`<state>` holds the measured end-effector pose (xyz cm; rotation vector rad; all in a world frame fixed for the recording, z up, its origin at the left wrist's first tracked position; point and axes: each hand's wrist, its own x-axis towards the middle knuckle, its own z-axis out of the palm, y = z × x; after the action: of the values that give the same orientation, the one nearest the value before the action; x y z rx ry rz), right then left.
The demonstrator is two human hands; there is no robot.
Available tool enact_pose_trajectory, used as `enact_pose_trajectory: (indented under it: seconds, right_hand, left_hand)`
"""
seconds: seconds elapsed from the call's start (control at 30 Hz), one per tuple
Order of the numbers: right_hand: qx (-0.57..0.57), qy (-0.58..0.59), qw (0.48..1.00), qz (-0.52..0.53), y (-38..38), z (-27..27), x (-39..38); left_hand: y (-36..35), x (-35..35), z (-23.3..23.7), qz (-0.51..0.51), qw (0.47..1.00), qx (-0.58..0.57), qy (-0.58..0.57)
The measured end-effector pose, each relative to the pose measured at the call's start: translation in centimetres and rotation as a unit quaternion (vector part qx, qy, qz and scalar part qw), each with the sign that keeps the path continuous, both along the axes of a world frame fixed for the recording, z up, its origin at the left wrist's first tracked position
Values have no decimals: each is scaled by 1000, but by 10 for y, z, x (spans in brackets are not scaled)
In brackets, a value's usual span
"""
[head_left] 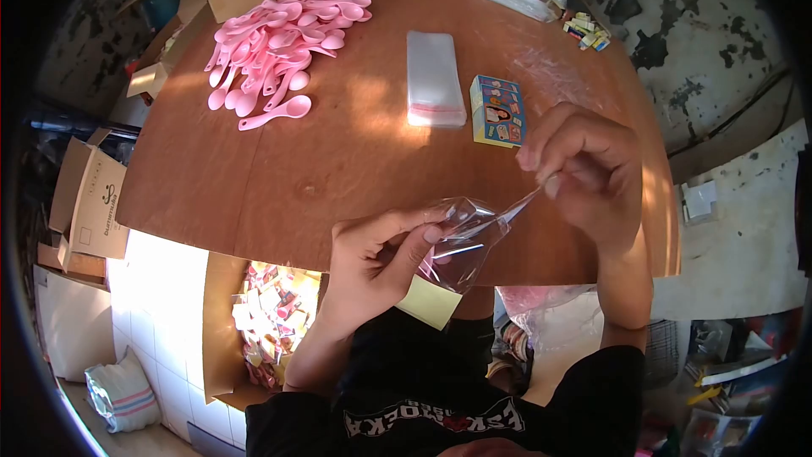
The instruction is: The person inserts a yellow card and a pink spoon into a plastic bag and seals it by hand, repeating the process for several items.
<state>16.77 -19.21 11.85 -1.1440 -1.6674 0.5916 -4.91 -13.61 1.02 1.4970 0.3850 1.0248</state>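
Observation:
My left hand (372, 258) grips a clear plastic bag (475, 247) between thumb and fingers, above the table's near edge. Inside the bag a pale yellow card (430, 302) shows at the lower end, with something pink partly hidden behind my thumb. To the right, my right hand (592, 169) pinches a thin clear strip (523, 203) that stretches taut from the bag's upper corner. Beyond the hands lie a stack of flat clear bags (435, 76) and a stack of blue printed cards (499, 110).
Many pink spoons (283, 42) are heaped at the table's (338, 169) far left. Small yellow-and-white boxes (586, 31) and loose clear strips (550, 72) lie at the right. Below the near edge, an open carton (222, 322) holds many packed pieces.

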Motion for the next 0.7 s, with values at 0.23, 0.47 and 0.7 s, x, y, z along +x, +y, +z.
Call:
enact_pose_trajectory:
  seconds: [0.23, 0.47, 0.7]
  right_hand:
    - [-138, 131, 978, -88, 62, -39, 183]
    - [37, -125, 930, -343, 52, -73, 141]
    - [-18, -53, 997, 44, 5, -25, -18]
  left_hand:
    - [-6, 0, 6, 81, 990, -56, -97]
    - [-6, -2, 22, 119, 988, -41, -94]
    - [8, 22, 37, 162, 980, 105, -46]
